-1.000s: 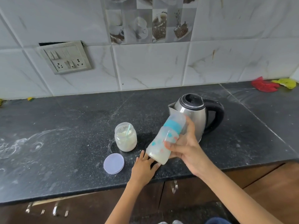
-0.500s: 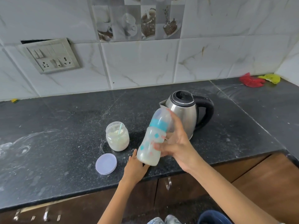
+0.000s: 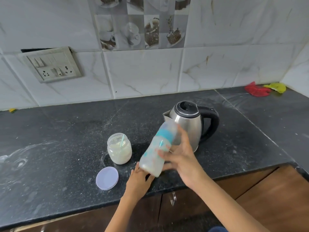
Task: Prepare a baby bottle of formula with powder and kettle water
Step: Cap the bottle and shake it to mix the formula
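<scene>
Gripping the tilted baby bottle [image 3: 157, 148] mid-body above the counter's [image 3: 66, 128] front edge, right hand [image 3: 182, 158] wraps it; left hand [image 3: 138, 180], fingers straight, touches its base. Light, smooth plastic, likely slippery.

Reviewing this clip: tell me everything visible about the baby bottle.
The baby bottle is translucent plastic with coloured dots, a teal collar and a clear cap, blurred by motion. It tilts, top toward the kettle, above the counter edge. Milky liquid sits at its base. The right hand grips its body; the left hand lies flat below its base.
</scene>
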Available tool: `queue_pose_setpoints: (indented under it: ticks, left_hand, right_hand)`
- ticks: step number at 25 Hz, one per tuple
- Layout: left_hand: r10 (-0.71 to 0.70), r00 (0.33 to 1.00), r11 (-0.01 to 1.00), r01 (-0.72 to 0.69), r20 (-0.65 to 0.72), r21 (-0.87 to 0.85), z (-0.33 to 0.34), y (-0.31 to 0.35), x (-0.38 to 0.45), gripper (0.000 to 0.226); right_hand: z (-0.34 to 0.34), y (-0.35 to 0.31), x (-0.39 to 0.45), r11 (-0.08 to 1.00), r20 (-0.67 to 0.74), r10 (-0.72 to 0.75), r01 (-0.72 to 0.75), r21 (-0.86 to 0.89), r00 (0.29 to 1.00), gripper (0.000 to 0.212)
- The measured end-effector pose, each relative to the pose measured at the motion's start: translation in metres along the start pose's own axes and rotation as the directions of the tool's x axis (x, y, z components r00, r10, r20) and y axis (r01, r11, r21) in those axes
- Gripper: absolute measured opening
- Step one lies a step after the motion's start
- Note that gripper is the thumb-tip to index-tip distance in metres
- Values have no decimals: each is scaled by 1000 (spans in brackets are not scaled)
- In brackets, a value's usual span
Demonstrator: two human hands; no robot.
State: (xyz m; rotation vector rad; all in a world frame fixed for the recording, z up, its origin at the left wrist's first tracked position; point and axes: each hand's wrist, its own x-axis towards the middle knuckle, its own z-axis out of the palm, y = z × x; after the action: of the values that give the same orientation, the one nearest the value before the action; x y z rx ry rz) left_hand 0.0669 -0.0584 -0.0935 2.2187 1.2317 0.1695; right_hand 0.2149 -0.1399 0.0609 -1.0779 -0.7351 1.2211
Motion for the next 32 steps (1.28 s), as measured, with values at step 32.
queue_pose_setpoints:
  ticks: [32]
  left_hand:
    - [69, 920, 993, -99, -386, -59, 19, 3, -9, 47]
  right_hand:
    - [-6, 5, -15, 992, 23, 33, -30, -126, 999, 99]
